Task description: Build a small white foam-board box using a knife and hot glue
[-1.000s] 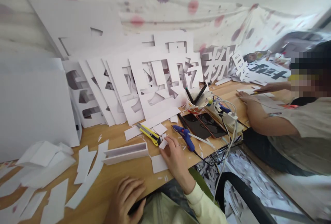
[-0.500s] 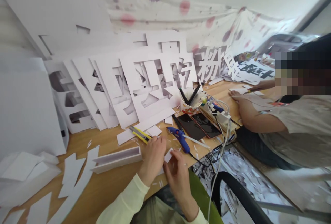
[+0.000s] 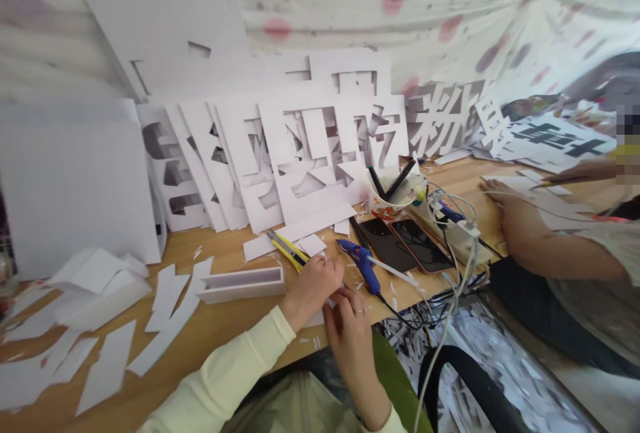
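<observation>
My left hand (image 3: 316, 289) and my right hand (image 3: 350, 323) meet at the table's front edge. My right fingers are closed on a small white board piece (image 3: 331, 302), mostly covered by the hands. Curled above it are my left fingers; what they grip is hidden. A yellow utility knife (image 3: 289, 250) lies just beyond my left hand, its near end close to the fingers. To the left stands a narrow white board channel (image 3: 243, 286), open on top. Right of my hands rests a blue glue gun (image 3: 361, 266) with a white glue stick (image 3: 395, 271) in its back.
White cut-out boards (image 3: 300, 173) lean against the wall. Beyond the glue gun are two phones (image 3: 423, 246), a cup of markers (image 3: 387, 203) and tangled cables (image 3: 460, 273). Offcuts (image 3: 107, 366) cover the left side. A co-worker's arm (image 3: 530, 226) rests at right.
The view has turned right, so the table's things appear shifted. My hands have drawn closer together, and the small white piece is now more covered by my fingers.
</observation>
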{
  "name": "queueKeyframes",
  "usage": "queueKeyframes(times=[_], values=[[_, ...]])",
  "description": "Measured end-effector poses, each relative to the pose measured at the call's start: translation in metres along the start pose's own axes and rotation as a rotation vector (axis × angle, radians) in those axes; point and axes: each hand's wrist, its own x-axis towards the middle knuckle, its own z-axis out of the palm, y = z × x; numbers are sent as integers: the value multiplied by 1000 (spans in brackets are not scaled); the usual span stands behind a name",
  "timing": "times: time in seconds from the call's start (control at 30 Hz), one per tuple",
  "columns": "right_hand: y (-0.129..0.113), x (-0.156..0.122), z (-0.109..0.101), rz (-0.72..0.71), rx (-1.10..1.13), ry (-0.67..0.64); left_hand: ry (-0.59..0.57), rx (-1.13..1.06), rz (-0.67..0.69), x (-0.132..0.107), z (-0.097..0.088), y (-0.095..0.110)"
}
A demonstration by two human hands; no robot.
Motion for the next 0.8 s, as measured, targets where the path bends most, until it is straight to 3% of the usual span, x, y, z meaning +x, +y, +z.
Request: queueKeyframes(times=[0.23, 0.3, 0.4, 0.47, 0.57, 0.67, 0.8], values=[[-9, 5, -11, -15, 97, 27, 200, -133, -37, 0, -23, -14], [-14, 10, -15, 14, 139, 26, 299, -198, -75, -17, -30, -15], [-22, 23, -15, 31, 193, -27, 500, -327, -187, -64, -43, -16], [-28, 35, -9, -3, 231, -95, 752, -596, -354, -105, -51, -19], [-42, 56, 7, -144, 218, -261, 908, -844, -758, -164, -56, -24], [-65, 77, 34, -321, 110, -488, 1057, -1104, -1126, -205, -54, -30], [-102, 91, 70, -444, -141, -685, 1266, -1497, -1337, -236, -44, -31]])
